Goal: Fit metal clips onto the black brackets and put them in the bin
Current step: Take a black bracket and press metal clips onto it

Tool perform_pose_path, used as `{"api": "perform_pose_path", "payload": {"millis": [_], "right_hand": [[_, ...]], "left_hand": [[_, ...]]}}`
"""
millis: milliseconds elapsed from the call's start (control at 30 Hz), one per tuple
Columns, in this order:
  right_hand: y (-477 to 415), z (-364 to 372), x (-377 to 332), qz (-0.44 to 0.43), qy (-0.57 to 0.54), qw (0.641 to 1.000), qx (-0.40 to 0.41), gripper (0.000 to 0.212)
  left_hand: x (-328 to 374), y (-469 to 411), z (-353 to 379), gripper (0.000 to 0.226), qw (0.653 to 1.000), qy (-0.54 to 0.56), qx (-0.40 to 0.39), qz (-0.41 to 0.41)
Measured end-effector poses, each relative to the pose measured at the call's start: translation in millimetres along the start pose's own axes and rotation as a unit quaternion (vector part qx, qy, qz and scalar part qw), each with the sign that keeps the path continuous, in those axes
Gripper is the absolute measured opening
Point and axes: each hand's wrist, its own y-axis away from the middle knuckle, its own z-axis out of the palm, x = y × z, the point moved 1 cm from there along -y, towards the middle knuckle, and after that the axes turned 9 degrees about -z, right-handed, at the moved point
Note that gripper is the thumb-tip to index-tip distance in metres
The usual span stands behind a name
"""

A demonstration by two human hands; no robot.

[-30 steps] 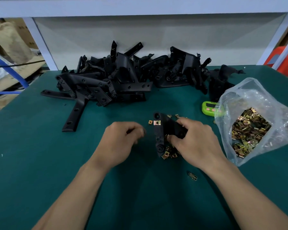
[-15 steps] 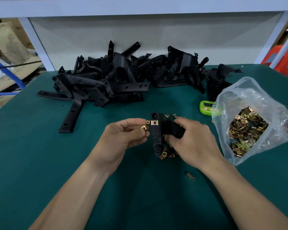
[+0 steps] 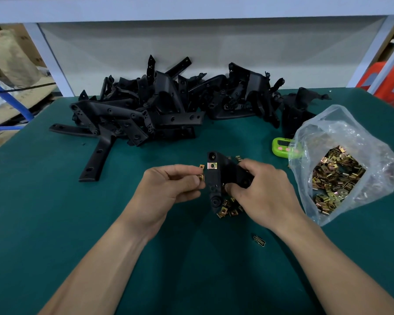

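1. The right hand (image 3: 262,196) is gripping a black bracket (image 3: 216,185). Its fingers are curling over the bracket's right part and its thumb is pressing near the middle.
2. The bracket is being held just above the table (image 3: 55,223), between the two hands, with its long left edge running away from the person.
3. The left hand (image 3: 171,185) is pinching a brass clip (image 3: 200,177) between thumb and forefinger, and the other fingers are curling loosely beneath.
4. The clip is meeting the bracket's left edge about midway along. Whether it is seated, I cannot tell.
5. A fitted clip (image 3: 212,165) is already sitting on that same edge nearer the far end, just below a round hole.
6. Loose clips (image 3: 229,209) are lying on the table under the bracket's near end and beside the right thumb. A few more are showing beyond the bracket.
7. A pile (image 3: 168,110) of black brackets is lying across the table's far side, well apart from the hands.
8. A clear bag (image 3: 341,137) is sitting to the right of the right hand, holding many clips. A green timer (image 3: 280,144) is touching its left side.
9. One stray clip (image 3: 259,240) is lying near the right forearm.
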Motion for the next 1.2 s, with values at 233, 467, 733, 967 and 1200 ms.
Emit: {"api": "perform_pose_path", "payload": {"millis": [233,467,733,967,1200], "right_hand": [[-1,0,0,-0.009,-0.019,1.0,0.013,0.02],[0,1,0,-0.011,-0.02,1.0,0.012,0.021],[-2,0,1,-0.009,-0.036,0.999,0.007,0.016],[-1,0,0,-0.008,-0.03,0.999,0.03,0.02],[-3,2,2,-0.005,-0.055,0.998,0.034,0.016]], "left_hand": [[-2,1,6,0.021,0.999,-0.03,0.012,-0.024],[-3,3,10,0.027,0.998,-0.062,0.021,-0.025],[-6,4,12,0.025,0.995,-0.095,0.029,-0.003],[-13,3,29,0.026,0.996,-0.038,0.076,0.0],[-10,4,28,0.026,0.993,-0.052,0.109,0.021]]}}
